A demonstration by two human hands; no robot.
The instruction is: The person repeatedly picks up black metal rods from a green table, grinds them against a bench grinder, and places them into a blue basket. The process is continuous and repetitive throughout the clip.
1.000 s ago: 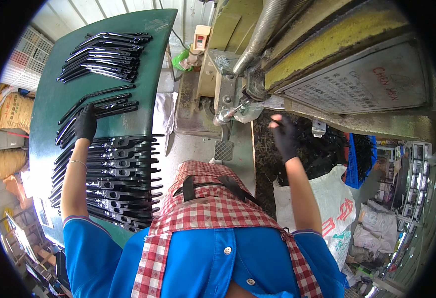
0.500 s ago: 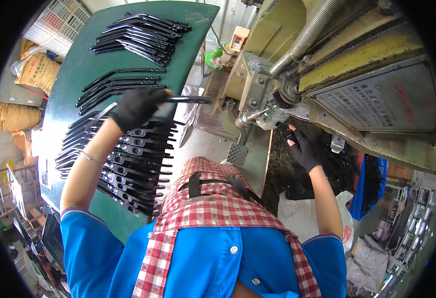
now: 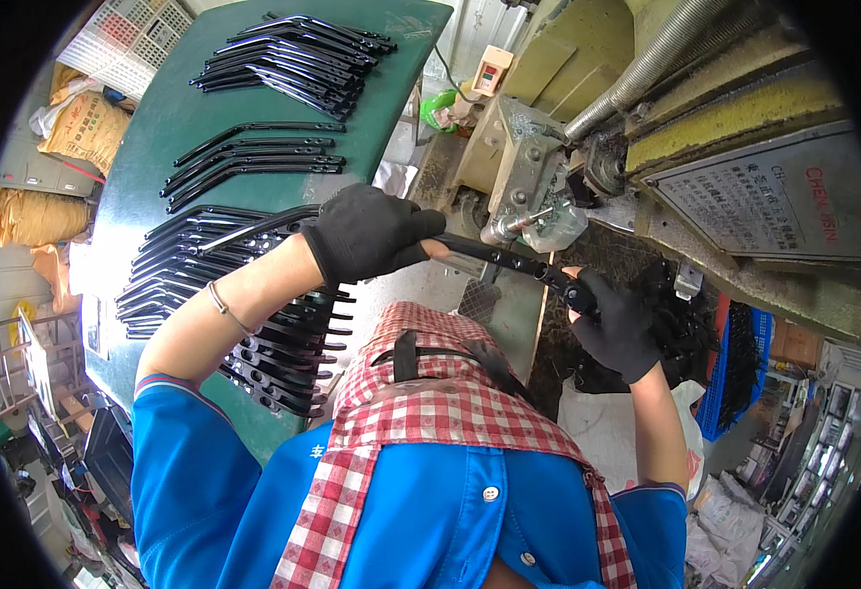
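1. Bar, black and bent, spans the gap between both gloved hands.
2. Left hand is wrapped round its middle.
3. Right hand pinches a small dark piece at its end.
4. Left of the grip, similar bars lie on a green table; beyond the grip stands a metal machine.

1 heavy machine and rows of black bars show a workshop.
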